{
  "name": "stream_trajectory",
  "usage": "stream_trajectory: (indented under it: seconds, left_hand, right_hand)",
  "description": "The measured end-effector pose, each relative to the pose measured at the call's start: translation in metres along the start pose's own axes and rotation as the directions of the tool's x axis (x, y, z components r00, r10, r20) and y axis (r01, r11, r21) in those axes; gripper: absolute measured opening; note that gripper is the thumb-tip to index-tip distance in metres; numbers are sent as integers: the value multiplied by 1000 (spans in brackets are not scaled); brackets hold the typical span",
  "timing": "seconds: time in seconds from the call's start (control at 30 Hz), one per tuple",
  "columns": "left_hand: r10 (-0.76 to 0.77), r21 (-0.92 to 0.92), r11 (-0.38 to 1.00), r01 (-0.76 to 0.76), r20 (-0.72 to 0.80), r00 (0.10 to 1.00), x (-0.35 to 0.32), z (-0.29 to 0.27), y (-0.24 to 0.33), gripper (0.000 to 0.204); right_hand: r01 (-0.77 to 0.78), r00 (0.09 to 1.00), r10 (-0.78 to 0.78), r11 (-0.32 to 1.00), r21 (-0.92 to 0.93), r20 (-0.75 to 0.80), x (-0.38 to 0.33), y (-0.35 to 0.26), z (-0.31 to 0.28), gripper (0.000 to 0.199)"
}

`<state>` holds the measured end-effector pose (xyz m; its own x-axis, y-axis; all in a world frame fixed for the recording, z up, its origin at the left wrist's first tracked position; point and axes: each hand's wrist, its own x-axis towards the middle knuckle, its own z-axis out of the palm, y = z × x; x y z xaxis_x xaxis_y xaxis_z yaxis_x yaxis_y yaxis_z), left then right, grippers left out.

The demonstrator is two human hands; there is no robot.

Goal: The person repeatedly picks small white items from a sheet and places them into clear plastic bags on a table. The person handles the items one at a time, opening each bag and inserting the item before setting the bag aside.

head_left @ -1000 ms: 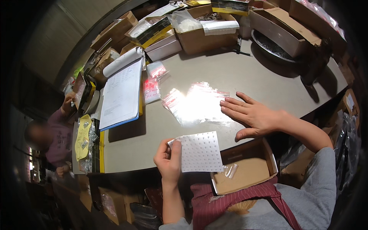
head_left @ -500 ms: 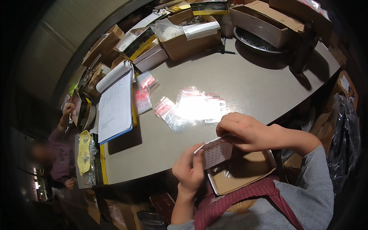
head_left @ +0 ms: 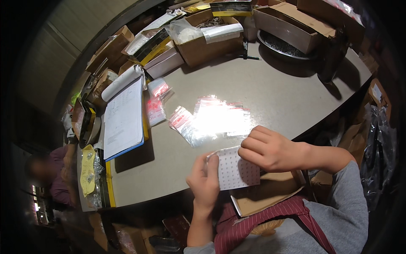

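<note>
Between my hands is a white sheet (head_left: 231, 172) with even rows of small dark marks, its face turned toward me. My left hand (head_left: 204, 181) pinches its left edge, thumb in front. My right hand (head_left: 270, 150) is closed at the upper right corner of the sheet; its fingertips are partly hidden. Below the sheet a shallow cardboard box (head_left: 253, 202) rests at my lap against the striped apron. Clear zip bags (head_left: 185, 120) with red strips lie fanned on the table beyond my hands, washed out by glare.
A blue clipboard with papers (head_left: 123, 120) leans at the left, beside yellow-edged boxes. Along the back stand a cardboard box (head_left: 207, 48) with bags and metal parts, and a round pan (head_left: 287, 48) of small dark pieces. Another person (head_left: 61, 173) is at the far left.
The sheet has turned from tilted to facing me, showing more of its marked side. My left hand shifted slightly left and up. The other person's arm has come down.
</note>
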<state>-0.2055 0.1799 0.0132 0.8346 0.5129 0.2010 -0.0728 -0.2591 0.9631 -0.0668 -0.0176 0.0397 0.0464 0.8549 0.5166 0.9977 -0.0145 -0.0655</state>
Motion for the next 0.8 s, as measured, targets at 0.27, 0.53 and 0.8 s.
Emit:
stream_trajectory:
  seconds: [0.27,0.53,0.8]
  left_hand:
    - [2,48,999,-2,8,1000,12,-9,-6,16]
    - [-8,-67,998,7,-11,1000,4,-17,-17,13]
    - [80,-138,989,-61,138,987,2,-30,-13,9]
  right_hand:
    - [-743,660,573,594,308,485,38,75,-26,22]
    - [-687,650,606,726,16,458,24,98,-11,39]
    - [-730,563,451,664,161,693,28,60,-49,37]
